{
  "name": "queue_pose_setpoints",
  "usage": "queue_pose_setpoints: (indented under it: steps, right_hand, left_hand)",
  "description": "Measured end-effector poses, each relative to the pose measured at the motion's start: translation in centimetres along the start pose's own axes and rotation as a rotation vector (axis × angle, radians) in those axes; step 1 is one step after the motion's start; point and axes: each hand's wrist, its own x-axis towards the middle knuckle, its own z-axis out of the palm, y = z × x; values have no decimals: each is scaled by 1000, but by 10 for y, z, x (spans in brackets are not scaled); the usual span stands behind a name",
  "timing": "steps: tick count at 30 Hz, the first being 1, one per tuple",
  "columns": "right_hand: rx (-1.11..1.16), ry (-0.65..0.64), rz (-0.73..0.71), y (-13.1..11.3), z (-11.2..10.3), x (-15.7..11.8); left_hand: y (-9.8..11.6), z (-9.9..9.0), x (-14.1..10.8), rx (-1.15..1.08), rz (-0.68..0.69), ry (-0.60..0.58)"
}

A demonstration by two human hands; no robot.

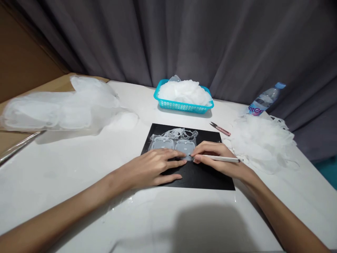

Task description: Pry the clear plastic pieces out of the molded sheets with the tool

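While held, tool (222,158) lies crosswise; seemingly left-pointing.

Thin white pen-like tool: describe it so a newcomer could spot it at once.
On the white table lies a flat black rectangular mat, with the person's bare right hand over its right side. That hand grips the thin white pen-like tool. Its long, straight pale shaft sets it apart from the pink-handled, dark-bladed snips lying just beyond.

The white table (131,221) carries a black mat (210,178) at centre. Far centre: blue basket (184,107). Far right: bottle (264,101). Right: pile of white scraps (263,142); snips (222,130) between mat and pile. Left: cloudy bag (73,109), partly over cardboard (61,83).
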Motion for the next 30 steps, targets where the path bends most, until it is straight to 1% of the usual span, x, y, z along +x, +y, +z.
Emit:
queue_pose_setpoints:
  steps: [2,5,9,12,15,18,23,30]
  right_hand:
    - [-10,12,9,0,0,0]
    - [33,31,30,3,3,-1]
    - [36,25,-35,5,6,-2]
    - [25,0,-90,4,6,-2]
    - [-33,-30,-129,2,6,-2]
    - [-59,-34,-133,2,6,-2]
    - [-41,-53,-136,4,7,-2]
    - [-64,-48,-162,7,10,-2]
  left_hand:
    - [1,-1,1,3,-11,-18]
    - [2,-3,2,-48,-45,-40]
    - [1,-6,4,-129,-67,-43]
    - [0,-6,4,-143,-73,-39]
    - [1,-6,4,-131,-74,-48]
    - [2,-6,4,-119,-88,-64]
    - [2,-9,6,-158,-105,-51]
    - [4,-13,6,-156,-103,-90]
